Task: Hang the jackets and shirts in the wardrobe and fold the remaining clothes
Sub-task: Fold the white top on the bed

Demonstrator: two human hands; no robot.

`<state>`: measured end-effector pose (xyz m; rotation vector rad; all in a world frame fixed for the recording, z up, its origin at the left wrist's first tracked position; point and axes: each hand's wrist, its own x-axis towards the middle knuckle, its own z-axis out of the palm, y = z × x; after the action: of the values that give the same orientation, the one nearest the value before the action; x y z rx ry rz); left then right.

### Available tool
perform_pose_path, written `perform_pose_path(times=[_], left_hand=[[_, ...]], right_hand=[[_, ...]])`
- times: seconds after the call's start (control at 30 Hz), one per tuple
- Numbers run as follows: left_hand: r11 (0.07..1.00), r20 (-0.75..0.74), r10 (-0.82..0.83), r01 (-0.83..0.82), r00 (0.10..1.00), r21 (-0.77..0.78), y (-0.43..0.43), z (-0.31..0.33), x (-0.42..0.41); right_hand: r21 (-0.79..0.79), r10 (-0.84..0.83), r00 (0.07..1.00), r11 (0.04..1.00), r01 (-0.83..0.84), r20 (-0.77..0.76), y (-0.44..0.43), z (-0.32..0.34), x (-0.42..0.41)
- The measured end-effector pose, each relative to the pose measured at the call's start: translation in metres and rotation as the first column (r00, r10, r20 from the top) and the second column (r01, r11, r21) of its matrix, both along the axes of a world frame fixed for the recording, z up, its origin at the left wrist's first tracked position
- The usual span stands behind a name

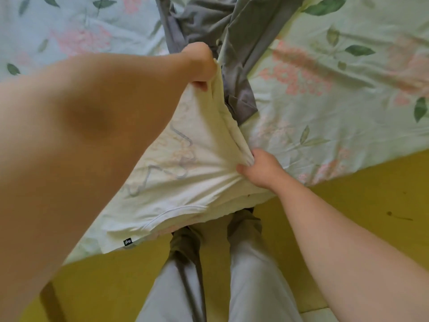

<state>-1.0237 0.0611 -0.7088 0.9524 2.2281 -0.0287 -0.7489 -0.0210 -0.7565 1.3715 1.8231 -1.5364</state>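
Observation:
A white T-shirt (185, 182) with a faint grey and pink print and a small black label lies at the bed's near edge. My left hand (200, 63) pinches its far edge and lifts it. Closer to me, my right hand (260, 168) grips a folded edge of the same shirt. A grey garment (216, 26) lies crumpled on the bed behind the shirt, partly hidden by my left hand.
The bed wears a pale green sheet (336, 94) printed with pink flowers and green leaves. A yellow floor (359, 205) runs along the bed's near side. My legs in light grey trousers (250, 275) stand right at the bed's edge.

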Motion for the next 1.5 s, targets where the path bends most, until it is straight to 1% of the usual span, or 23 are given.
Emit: perform_pose_path(times=[0.03, 0.1, 0.2, 0.27, 0.33, 0.4, 0.47, 0.53, 0.63, 0.67, 0.77, 0.83, 0.9, 0.97, 1.03, 1.13, 1.23, 1.3, 1.33, 1.4, 1.47, 1.5], left_hand=[[0.999, 0.026, 0.002, -0.003, 1.0, 0.037, 0.005, 0.005, 0.006], [0.989, 0.12, 0.065, -0.08, 0.991, 0.124, 0.017, 0.013, 0.016], [0.946, 0.28, 0.198, -0.258, 0.939, 0.195, 0.016, 0.019, 0.029], [0.922, 0.303, 0.244, -0.317, 0.921, 0.221, 0.002, 0.023, 0.027], [0.89, 0.316, 0.261, -0.354, 0.912, 0.287, -0.019, 0.029, 0.016], [0.859, 0.339, 0.264, -0.38, 0.903, 0.342, -0.049, 0.041, 0.0], [0.825, 0.369, 0.297, -0.432, 0.881, 0.365, -0.084, 0.056, -0.02], [0.77, 0.413, 0.371, -0.525, 0.831, 0.364, -0.123, 0.064, -0.044], [0.643, 0.491, 0.524, -0.701, 0.696, 0.308, -0.185, 0.066, -0.079], [0.624, 0.484, 0.565, -0.73, 0.668, 0.279, -0.206, 0.064, -0.091], [0.597, 0.424, 0.659, -0.775, 0.621, 0.207, -0.266, 0.048, -0.123], [0.554, 0.403, 0.712, -0.813, 0.575, 0.18, -0.299, 0.032, -0.139], [0.492, 0.383, 0.764, -0.853, 0.52, 0.177, -0.324, 0.016, -0.149], [0.455, 0.352, 0.8, -0.874, 0.486, 0.173, -0.344, 0.004, -0.156], [0.441, 0.306, 0.823, -0.878, 0.478, 0.188, -0.359, -0.008, -0.16], [0.422, 0.234, 0.845, -0.869, 0.481, 0.26, -0.377, -0.022, -0.163], [0.466, 0.127, 0.847, -0.836, 0.516, 0.289, -0.391, -0.034, -0.165], [0.474, 0.062, 0.859, -0.835, 0.509, 0.28, -0.399, -0.041, -0.164], [0.467, 0.054, 0.866, -0.841, 0.498, 0.273, -0.403, -0.046, -0.161], [0.447, 0.086, 0.873, -0.858, 0.48, 0.251, -0.406, -0.053, -0.152], [0.476, 0.119, 0.851, -0.847, 0.512, 0.238, -0.409, -0.058, -0.141], [0.498, 0.132, 0.833, -0.833, 0.537, 0.242, -0.41, -0.059, -0.137]], right_hand=[[0.038, -0.022, 1.0, 0.999, 0.021, 0.016, 0.011, 0.004, 0.008], [0.116, -0.081, 0.994, 0.991, 0.071, 0.08, 0.027, 0.014, 0.025], [0.16, -0.042, 0.989, 0.987, 0.019, 0.139, 0.026, 0.03, 0.035], [0.163, -0.02, 0.994, 0.987, 0.003, 0.107, 0.011, 0.045, 0.028], [0.158, 0.004, 0.998, 0.987, -0.014, 0.063, -0.013, 0.065, 0.012], [0.168, 0.082, 0.997, 0.982, -0.083, 0.014, -0.045, 0.085, -0.011], [0.203, 0.18, 0.983, 0.965, -0.167, -0.047, -0.083, 0.1, -0.038], [0.236, 0.277, 0.957, 0.939, -0.251, -0.083, -0.123, 0.109, -0.066], [0.24, 0.352, 0.928, 0.918, -0.317, -0.123, -0.18, 0.109, -0.106], [0.239, 0.381, 0.914, 0.909, -0.343, -0.139, -0.197, 0.108, -0.118], [0.204, 0.479, 0.866, 0.87, -0.448, -0.143, -0.237, 0.097, -0.149], [0.181, 0.522, 0.845, 0.848, -0.499, -0.115, -0.257, 0.087, -0.166], [0.183, 0.557, 0.825, 0.824, -0.536, -0.095, -0.274, 0.077, -0.178], [0.189, 0.586, 0.806, 0.804, -0.563, -0.09, -0.291, 0.068, -0.186], [0.203, 0.61, 0.788, 0.784, -0.586, -0.079, -0.305, 0.061, -0.191], [0.22, 0.631, 0.775, 0.761, -0.61, -0.035, -0.322, 0.05, -0.2], [0.21, 0.684, 0.73, 0.711, -0.671, 0.016, -0.332, 0.034, -0.202], [0.151, 0.732, 0.681, 0.674, -0.723, -0.009, -0.337, 0.024, -0.201], [0.108, 0.758, 0.652, 0.651, -0.751, -0.034, -0.339, 0.02, -0.2], [0.034, 0.797, 0.601, 0.604, -0.797, -0.068, -0.338, 0.016, -0.199], [0.029, 0.775, 0.622, 0.628, -0.778, -0.108, -0.329, 0.017, -0.2], [0.072, 0.746, 0.654, 0.665, -0.744, -0.124, -0.32, 0.017, -0.202]])
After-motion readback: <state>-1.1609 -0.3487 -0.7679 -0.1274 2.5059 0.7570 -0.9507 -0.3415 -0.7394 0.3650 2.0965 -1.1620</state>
